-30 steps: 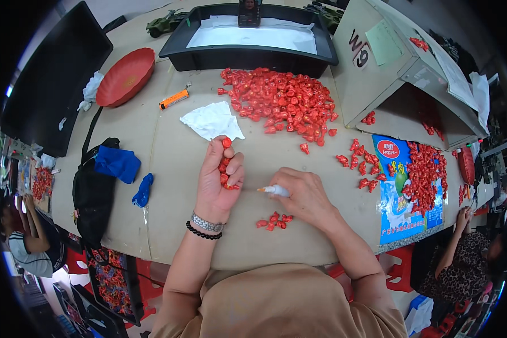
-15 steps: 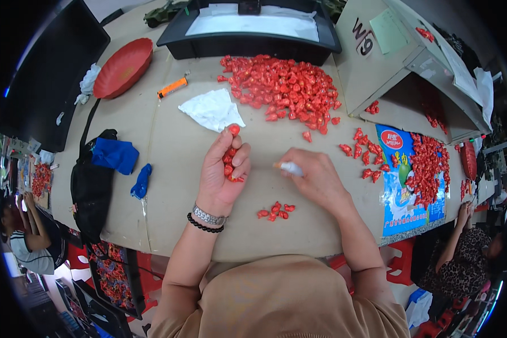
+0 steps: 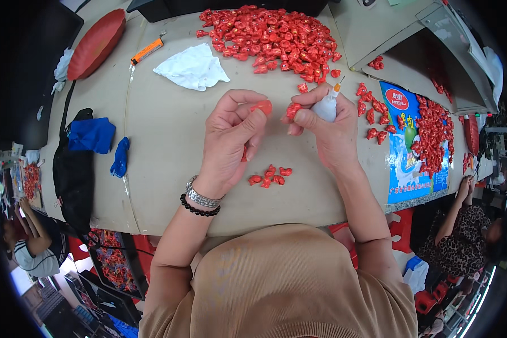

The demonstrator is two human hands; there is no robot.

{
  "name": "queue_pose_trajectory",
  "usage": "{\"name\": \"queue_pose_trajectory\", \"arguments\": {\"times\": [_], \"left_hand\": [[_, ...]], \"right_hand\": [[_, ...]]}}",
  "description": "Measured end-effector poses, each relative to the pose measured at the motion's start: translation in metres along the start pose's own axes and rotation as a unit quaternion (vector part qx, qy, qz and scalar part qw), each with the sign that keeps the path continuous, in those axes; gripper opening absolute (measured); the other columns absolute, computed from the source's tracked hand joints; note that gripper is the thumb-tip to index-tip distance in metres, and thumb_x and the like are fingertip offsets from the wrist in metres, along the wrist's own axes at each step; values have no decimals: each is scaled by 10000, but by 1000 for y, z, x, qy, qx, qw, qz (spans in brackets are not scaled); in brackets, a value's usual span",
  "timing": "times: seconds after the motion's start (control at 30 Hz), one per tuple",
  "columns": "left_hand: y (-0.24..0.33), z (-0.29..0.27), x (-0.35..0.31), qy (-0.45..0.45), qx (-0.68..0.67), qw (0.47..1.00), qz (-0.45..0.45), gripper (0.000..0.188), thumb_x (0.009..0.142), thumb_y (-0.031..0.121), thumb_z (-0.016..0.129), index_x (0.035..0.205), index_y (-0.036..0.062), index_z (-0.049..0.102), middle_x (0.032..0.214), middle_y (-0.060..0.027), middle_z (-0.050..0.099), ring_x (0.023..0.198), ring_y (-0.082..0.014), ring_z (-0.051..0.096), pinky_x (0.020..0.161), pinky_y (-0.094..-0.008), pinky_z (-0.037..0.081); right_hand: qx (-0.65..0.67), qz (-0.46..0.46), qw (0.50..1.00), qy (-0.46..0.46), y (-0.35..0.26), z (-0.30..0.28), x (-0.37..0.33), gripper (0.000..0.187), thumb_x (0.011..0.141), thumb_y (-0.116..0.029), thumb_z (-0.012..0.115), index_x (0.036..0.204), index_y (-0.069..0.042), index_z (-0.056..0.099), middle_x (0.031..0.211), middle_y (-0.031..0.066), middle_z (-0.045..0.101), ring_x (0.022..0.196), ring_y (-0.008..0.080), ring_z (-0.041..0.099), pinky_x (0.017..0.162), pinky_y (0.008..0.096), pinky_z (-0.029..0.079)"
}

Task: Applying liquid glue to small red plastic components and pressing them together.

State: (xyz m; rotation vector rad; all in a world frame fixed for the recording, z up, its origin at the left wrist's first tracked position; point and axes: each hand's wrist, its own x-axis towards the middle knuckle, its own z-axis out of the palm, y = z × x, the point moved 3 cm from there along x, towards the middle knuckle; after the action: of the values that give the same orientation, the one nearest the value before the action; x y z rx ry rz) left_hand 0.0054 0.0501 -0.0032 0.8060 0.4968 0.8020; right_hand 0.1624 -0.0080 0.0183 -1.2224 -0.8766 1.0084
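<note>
Thumb and forefinger of my left hand point(image 3: 226, 147) pinch a small glossy red plastic piece point(image 3: 263, 106) with a rounded end. Another red piece point(image 3: 244, 154) shows partly, tucked under the same hand's curled fingers. Facing it across a small gap, my right hand point(image 3: 338, 138) grips a second red plastic piece point(image 3: 293, 111) at its fingertips. That hand also keeps a white squeeze bottle point(image 3: 325, 109) with a needle tip, its tip pointing up and away. On the table below lies a small cluster of red pieces point(image 3: 270, 177).
A large heap of red pieces point(image 3: 276, 42) lies beyond my hands, beside a white cloth point(image 3: 191, 66) and an orange tube point(image 3: 147, 51). At right, more pieces lie on a blue printed sheet point(image 3: 403, 169). A red dish point(image 3: 96, 45) and blue cloth point(image 3: 92, 135) lie left.
My hands have moved up the table and closer together. The right hand has tipped the bottle upward and now holds a red piece too. The view has shifted, so the far tray is mostly cut off.
</note>
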Motion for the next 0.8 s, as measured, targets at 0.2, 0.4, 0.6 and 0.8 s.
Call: {"name": "queue_pose_trajectory", "arguments": {"times": [0.2, 0.4, 0.6, 0.8], "left_hand": [[2, 6, -4, 28, 92, 994, 49, 218, 872, 50, 647, 1075, 35, 568, 921, -29, 662, 559, 21, 439, 420, -149, 298], [3, 8, -3, 20, 102, 993, 55, 224, 866, 26, 645, 1078, 21, 571, 943, -44, 662, 741, -16, 549, 596, -161, 428], [1, 7, -3, 18, 110, 992, 55, 221, 866, 28, 647, 1074, 12, 571, 949, -47, 661, 755, -15, 549, 607, -157, 425], [-4, 3, -2, 25, 55, 998, 3, 213, 904, 158, 636, 1055, 16, 585, 867, -42, 647, 512, 1, 407, 395, -159, 279]], "right_hand": [[30, 16, 999, 15, 1, 3, 0, 163, 753, 54, 663, 911, 14, 663, 781, 58, 657, 637, 96, 606, 577, 219, 500], [28, 8, 999, 20, 2, 5, 1, 156, 741, 65, 673, 888, 12, 674, 784, 48, 654, 656, 87, 596, 565, 215, 487], [10, 21, 999, 26, 4, 2, 1, 171, 741, 84, 694, 891, 18, 645, 929, 76, 633, 711, 130, 607, 551, 250, 480], [1, 3, 1000, 31, 1, 1, 1, 161, 745, 86, 693, 883, 17, 647, 936, 80, 633, 711, 126, 603, 545, 243, 477]]}}
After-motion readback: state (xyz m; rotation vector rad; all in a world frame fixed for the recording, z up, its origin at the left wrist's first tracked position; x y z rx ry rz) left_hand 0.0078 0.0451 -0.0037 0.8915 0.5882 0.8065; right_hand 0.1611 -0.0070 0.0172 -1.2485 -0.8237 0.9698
